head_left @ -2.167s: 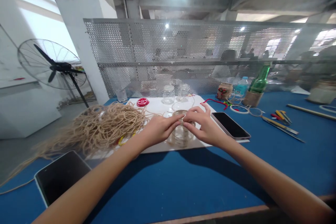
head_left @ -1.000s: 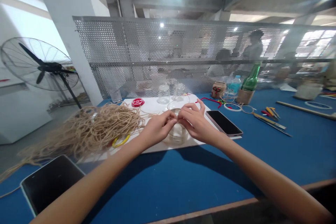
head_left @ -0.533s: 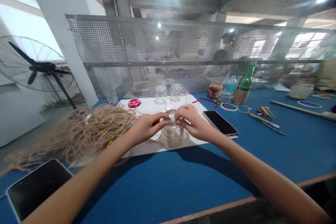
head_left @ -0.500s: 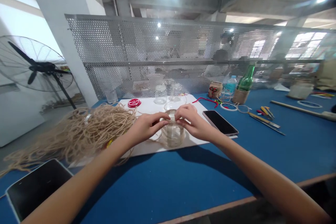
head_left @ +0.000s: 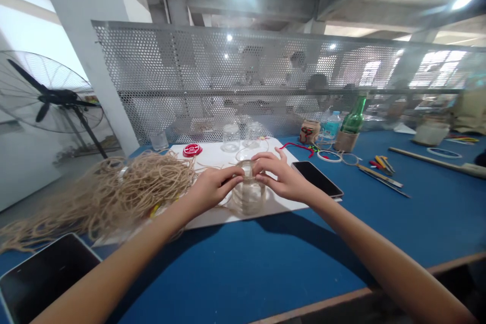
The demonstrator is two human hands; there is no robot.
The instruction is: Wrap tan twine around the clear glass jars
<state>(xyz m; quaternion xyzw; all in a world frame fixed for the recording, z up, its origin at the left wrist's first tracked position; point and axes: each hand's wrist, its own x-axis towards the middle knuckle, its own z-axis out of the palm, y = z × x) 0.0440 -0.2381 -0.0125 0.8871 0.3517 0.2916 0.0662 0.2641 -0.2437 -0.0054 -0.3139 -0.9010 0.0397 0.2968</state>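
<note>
- The glass jar [head_left: 248,201] stands upright near the middle of the counter's [head_left: 235,268] front edge, on a white sheet [head_left: 210,152], its mouth uncovered.
- Both hands meet at its neck. The left hand [head_left: 212,186] and the right hand [head_left: 280,176] each bring thumb and fingers together at the rim; whether they pinch a strand or just the glass, I cannot tell.
- A thin tan line shows at the neck between the fingertips, perhaps twine; any knot there is too small to make out.
- Below the neck, the jar's wall looks bare, so the work on this jar seems to be at an early stage, confined to the neck.
- Much material is unused: a loose heap of twine [head_left: 148,179] lies toward the counter's left edge, with strands straying toward the jar.
- Toward the far edge, two more clear jars, one on the left [head_left: 230,139] and one on the right [head_left: 253,135], look untouched, as does the red lid [head_left: 192,150] beside them.
- Further right along that edge, a tan-covered jar [head_left: 309,132] with red trim and a green bottle [head_left: 354,119], its lower part in a tan covering, look much further along.
</note>
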